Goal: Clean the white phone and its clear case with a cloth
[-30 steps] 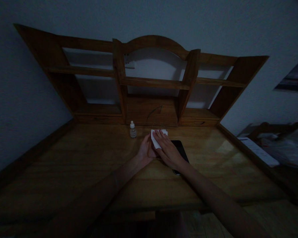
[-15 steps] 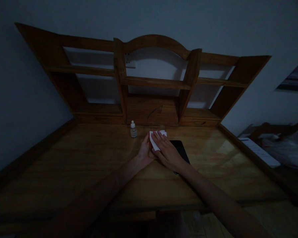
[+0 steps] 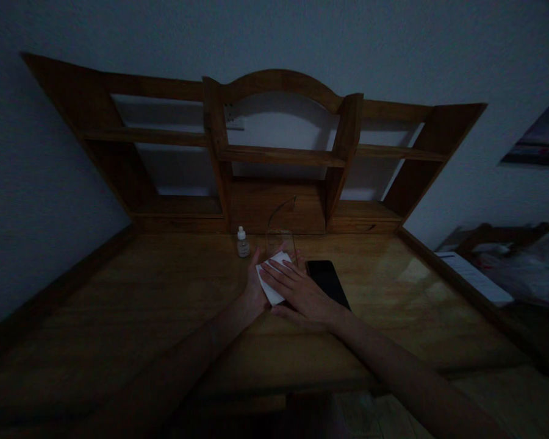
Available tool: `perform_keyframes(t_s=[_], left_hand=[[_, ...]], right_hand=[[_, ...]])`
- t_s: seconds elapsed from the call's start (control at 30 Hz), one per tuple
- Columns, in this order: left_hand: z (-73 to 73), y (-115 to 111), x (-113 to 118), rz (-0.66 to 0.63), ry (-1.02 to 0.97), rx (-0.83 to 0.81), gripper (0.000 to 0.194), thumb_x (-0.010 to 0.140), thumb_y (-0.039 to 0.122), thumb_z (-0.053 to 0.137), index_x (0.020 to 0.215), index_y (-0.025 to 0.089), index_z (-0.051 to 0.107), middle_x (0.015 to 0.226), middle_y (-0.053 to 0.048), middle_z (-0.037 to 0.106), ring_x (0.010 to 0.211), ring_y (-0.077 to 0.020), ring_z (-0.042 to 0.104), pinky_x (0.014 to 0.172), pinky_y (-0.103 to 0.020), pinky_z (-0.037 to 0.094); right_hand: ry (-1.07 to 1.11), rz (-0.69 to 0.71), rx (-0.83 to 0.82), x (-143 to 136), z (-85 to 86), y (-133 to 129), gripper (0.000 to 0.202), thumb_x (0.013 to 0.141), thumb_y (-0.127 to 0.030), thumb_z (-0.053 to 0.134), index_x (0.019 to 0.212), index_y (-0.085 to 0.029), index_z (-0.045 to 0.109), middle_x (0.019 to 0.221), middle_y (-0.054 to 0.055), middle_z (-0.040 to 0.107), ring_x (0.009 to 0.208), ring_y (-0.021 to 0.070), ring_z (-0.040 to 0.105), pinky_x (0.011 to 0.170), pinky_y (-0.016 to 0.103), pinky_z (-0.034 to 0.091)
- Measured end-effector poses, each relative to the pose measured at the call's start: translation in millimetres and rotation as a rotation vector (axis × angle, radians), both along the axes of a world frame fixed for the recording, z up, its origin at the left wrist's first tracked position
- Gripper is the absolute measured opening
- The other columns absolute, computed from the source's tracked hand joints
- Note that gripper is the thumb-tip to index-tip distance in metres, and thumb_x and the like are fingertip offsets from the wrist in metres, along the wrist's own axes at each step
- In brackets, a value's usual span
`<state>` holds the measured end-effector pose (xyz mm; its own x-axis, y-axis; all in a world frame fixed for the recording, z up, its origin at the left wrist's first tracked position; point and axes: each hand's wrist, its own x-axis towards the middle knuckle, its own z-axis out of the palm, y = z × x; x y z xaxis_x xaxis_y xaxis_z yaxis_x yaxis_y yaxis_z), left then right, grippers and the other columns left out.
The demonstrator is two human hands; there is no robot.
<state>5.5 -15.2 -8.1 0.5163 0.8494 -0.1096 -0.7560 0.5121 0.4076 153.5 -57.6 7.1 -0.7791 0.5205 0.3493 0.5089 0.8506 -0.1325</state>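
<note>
My left hand [image 3: 255,292] supports a clear, thin, rounded-edged piece that looks like a clear phone case [image 3: 281,232]; some of its fingers show faintly through and beside it. On top lies a folded white cloth or tissue [image 3: 269,290], pressed flat under the fingers of my right hand [image 3: 302,296]. The lower part of the case is hidden beneath the cloth and the right hand. A black smartphone [image 3: 328,281] rests on the desk just right of my right hand. Beyond the left hand stands a small clear bottle with a white dropper cap [image 3: 243,244], upright.
The wooden desk [image 3: 187,286] carries a shelf unit [image 3: 283,155] along its back, against the wall. A socket [image 3: 234,119] shows behind the shelves. Past the raised right edge are a white sheet or box [image 3: 476,277], a wooden chair [image 3: 498,235] and clear plastic.
Both hands have come nearer and slightly left, with the cloth now lower on the case. More of the clear case and of the phone shows. The view has shifted slightly.
</note>
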Motion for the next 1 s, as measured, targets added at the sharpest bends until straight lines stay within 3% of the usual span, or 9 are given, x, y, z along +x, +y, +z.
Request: perform_keyframes(t_s=[0.2, 0.47, 1.0], left_hand=[[0.9, -2.3, -1.9, -0.006, -0.069, 0.014, 0.069, 0.093, 0.060, 0.038, 0.148, 0.019, 0.040, 0.132, -0.018, 0.060, 0.117, -0.0311, 0.061, 0.103, -0.049, 0.043], [5.0, 0.2, -2.7, -0.025, -0.038, 0.005, 0.061, 0.095, 0.056, 0.040, 0.143, 0.020, 0.047, 0.125, -0.017, 0.065, 0.115, -0.0309, 0.063, 0.100, -0.045, 0.045], [6.2, 0.7, -5.1, -0.050, 0.025, 0.107, 0.054, 0.097, 0.051, 0.036, 0.141, 0.022, 0.051, 0.123, -0.012, 0.065, 0.112, -0.0295, 0.063, 0.091, -0.040, 0.051]], right_hand=[[0.008, 0.035, 0.034, 10.1, 2.1, 6.2, 0.057, 0.103, -0.039, 0.038, 0.155, -0.025, 0.022, 0.160, 0.004, 0.030, 0.149, 0.0177, 0.020, 0.123, 0.046, 0.016], [-0.003, -0.023, 0.095, 6.7, 8.0, 2.3, 0.051, 0.104, -0.030, 0.035, 0.154, -0.025, 0.025, 0.158, 0.003, 0.034, 0.148, 0.0154, 0.024, 0.123, 0.043, 0.020], [-0.060, -0.032, 0.207, 12.9, 3.7, 10.7, 0.057, 0.104, -0.034, 0.040, 0.155, -0.027, 0.018, 0.159, 0.002, 0.030, 0.148, 0.0169, 0.025, 0.123, 0.044, 0.020]])
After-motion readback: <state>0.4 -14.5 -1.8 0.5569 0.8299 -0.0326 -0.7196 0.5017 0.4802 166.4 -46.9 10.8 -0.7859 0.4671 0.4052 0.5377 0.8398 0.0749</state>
